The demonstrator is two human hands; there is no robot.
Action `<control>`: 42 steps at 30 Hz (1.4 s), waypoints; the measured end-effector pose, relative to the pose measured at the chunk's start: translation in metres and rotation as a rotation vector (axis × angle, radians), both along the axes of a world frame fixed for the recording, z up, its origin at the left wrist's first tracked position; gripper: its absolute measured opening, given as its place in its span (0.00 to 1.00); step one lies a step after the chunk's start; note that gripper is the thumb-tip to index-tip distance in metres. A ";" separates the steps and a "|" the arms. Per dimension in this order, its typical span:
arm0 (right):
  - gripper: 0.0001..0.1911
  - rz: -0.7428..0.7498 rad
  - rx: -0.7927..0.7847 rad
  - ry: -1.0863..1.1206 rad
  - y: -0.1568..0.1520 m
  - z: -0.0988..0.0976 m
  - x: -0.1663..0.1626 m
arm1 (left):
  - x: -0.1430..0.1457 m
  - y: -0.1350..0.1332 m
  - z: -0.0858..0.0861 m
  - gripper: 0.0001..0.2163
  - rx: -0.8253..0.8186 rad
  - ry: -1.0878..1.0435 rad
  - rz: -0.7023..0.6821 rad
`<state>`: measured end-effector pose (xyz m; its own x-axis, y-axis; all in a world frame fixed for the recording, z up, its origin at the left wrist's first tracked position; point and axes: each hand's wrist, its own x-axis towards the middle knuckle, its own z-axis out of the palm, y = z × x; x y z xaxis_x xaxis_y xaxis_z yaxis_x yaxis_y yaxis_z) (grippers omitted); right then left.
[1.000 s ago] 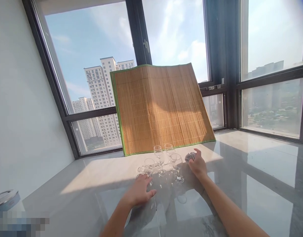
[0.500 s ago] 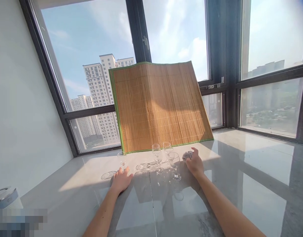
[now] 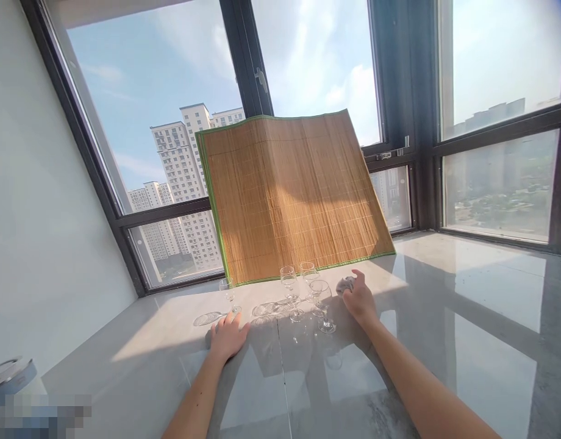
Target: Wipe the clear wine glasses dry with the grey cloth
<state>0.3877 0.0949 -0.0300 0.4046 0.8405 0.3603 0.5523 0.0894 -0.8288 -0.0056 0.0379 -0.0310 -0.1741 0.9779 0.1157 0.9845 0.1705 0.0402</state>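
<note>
On the glossy stone counter [image 3: 445, 341], my left hand [image 3: 227, 336] lies flat with fingers spread, holding nothing, just in front of a single small stemmed glass [image 3: 227, 292]. Three more clear stemmed glasses [image 3: 307, 292] stand grouped in the middle. To their right, my right hand [image 3: 360, 300] rests closed on a small crumpled grey cloth [image 3: 345, 284].
A bamboo mat [image 3: 292, 195] with green edging leans against the window behind the glasses. A white wall runs along the left. A round metal-rimmed object [image 3: 8, 373] sits at the lower left. Dark window frames [image 3: 402, 122] bound the counter at the back and right.
My left hand slid left with one glass, set it down apart from the group and let go. The right hand stayed on the cloth.
</note>
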 end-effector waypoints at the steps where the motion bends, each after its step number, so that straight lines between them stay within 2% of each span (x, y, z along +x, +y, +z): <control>1: 0.33 0.001 -0.003 -0.004 0.000 0.000 0.000 | -0.001 0.002 0.000 0.28 0.008 0.000 -0.006; 5: 0.33 0.016 -0.019 -0.021 -0.002 0.002 0.000 | 0.000 0.004 0.003 0.28 0.045 -0.019 -0.006; 7: 0.33 0.021 -0.019 -0.015 -0.003 0.003 -0.001 | 0.007 0.001 0.009 0.28 0.109 -0.020 0.045; 9: 0.34 0.029 -0.025 0.000 -0.005 0.005 -0.001 | 0.021 -0.005 0.017 0.24 0.195 -0.049 0.025; 11: 0.35 0.035 -0.031 0.012 -0.006 0.005 -0.002 | 0.043 -0.015 0.024 0.20 0.255 -0.155 -0.174; 14: 0.35 0.031 -0.020 0.010 -0.005 0.004 -0.004 | 0.089 -0.037 0.027 0.18 0.229 -0.370 -0.597; 16: 0.34 0.023 -0.006 0.008 -0.003 0.002 -0.005 | 0.120 -0.051 0.023 0.21 0.170 -0.450 -0.755; 18: 0.34 0.016 0.004 0.010 -0.001 -0.001 -0.005 | 0.147 -0.060 0.018 0.25 0.092 -0.453 -0.822; 21: 0.33 0.007 0.012 -0.001 0.002 -0.003 -0.005 | 0.174 -0.061 0.015 0.29 0.026 -0.370 -0.841; 26: 0.33 0.007 0.024 -0.042 0.001 -0.003 -0.004 | 0.194 -0.044 0.020 0.29 -0.005 -0.322 -0.816; 30: 0.32 0.004 0.003 -0.047 -0.001 -0.001 -0.004 | 0.183 -0.054 0.027 0.27 0.009 -0.294 -0.857; 35: 0.33 0.017 -0.023 -0.030 -0.002 -0.001 -0.003 | 0.137 -0.102 0.038 0.27 0.010 -0.272 -0.836; 39: 0.34 0.043 -0.033 -0.029 -0.003 -0.001 -0.003 | 0.089 -0.127 0.039 0.25 -0.025 -0.205 -0.714; 42: 0.34 0.054 -0.039 -0.040 -0.004 -0.001 -0.003 | 0.052 -0.121 0.035 0.25 -0.033 -0.135 -0.523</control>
<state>0.3849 0.0908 -0.0308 0.3442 0.8745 0.3416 0.5800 0.0880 -0.8098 0.0463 -0.0830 0.0037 0.3260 0.9407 0.0933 0.9247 -0.3379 0.1754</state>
